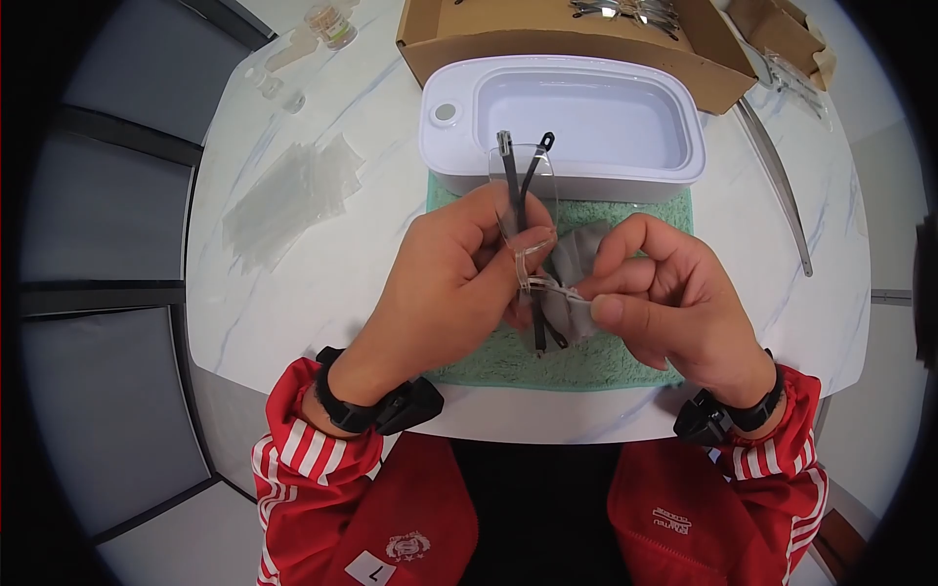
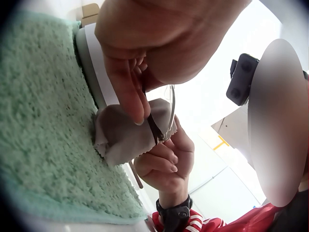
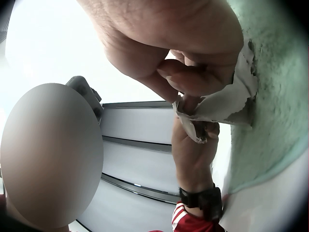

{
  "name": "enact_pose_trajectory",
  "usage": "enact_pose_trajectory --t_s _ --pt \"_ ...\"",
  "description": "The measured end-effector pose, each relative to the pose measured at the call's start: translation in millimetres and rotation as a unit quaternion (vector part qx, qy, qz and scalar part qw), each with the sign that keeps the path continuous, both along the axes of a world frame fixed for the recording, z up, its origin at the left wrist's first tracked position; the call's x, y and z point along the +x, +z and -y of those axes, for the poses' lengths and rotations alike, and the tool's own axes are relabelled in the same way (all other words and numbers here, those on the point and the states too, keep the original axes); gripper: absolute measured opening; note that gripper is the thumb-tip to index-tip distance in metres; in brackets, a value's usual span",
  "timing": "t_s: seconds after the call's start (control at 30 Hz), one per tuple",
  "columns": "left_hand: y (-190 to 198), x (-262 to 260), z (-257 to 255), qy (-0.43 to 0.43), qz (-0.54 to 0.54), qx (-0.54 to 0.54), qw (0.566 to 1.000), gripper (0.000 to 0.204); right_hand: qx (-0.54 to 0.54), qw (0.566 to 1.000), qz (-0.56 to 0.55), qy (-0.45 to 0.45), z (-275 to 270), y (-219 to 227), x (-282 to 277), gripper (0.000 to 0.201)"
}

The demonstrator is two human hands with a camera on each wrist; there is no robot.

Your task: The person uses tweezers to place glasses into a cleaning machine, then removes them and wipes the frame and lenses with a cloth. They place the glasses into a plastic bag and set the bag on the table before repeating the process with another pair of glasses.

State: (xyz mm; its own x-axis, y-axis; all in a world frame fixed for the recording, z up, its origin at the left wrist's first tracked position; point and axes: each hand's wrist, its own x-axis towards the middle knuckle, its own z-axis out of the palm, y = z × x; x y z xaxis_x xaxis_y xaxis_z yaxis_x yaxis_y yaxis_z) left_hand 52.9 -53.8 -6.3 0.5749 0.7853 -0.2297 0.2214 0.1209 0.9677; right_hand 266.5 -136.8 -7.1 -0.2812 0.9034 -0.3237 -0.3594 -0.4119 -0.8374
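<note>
A pair of clear-framed eyeglasses (image 1: 511, 168) with dark temples is gripped in my left hand (image 1: 440, 278), between thumb and fingers. One lens stands up above that hand, and the temples cross behind it. My right hand (image 1: 689, 298) pinches a grey cloth (image 1: 583, 252) with a jagged edge at the lower part of the glasses. In the left wrist view the cloth (image 2: 120, 137) hangs beside the dark temple, close over the green towel. The right wrist view shows the cloth (image 3: 229, 104) folded around the right fingertips; the lower lens is mostly hidden.
Beneath the hands lies a green towel (image 1: 469, 361). A white tub (image 1: 445, 161) stands just beyond, with a cardboard box (image 1: 430, 44) holding glasses behind it. Clear plastic sleeves (image 1: 288, 200) lie left, small containers (image 1: 332, 24) at far left, a metal strip (image 1: 782, 190) right.
</note>
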Motion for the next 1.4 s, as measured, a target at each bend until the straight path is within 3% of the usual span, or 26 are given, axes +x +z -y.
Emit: enact_pose_trajectory --t_s 0.53,0.73,1.0,1.4 --pt "-3.3 0.1 -1.8 -0.005 0.050 -0.050 0.998 0.011 0.015 0.999 0.042 -0.007 -1.8 -3.7 0.3 0.022" --pt "-0.4 0.2 -1.4 -0.036 0.037 -0.056 0.997 0.013 0.040 0.998 0.039 0.035 -1.6 -4.4 0.3 0.020" --pt "0.4 -1.8 -1.5 -0.043 0.009 -0.029 0.999 0.009 0.015 0.997 0.005 0.071 0.4 -5.0 -1.5 0.037" --pt "1.9 0.0 -0.2 0.003 0.007 -0.023 1.000 0.015 -0.003 0.999 0.018 0.047 -1.6 -1.3 -1.9 0.039"
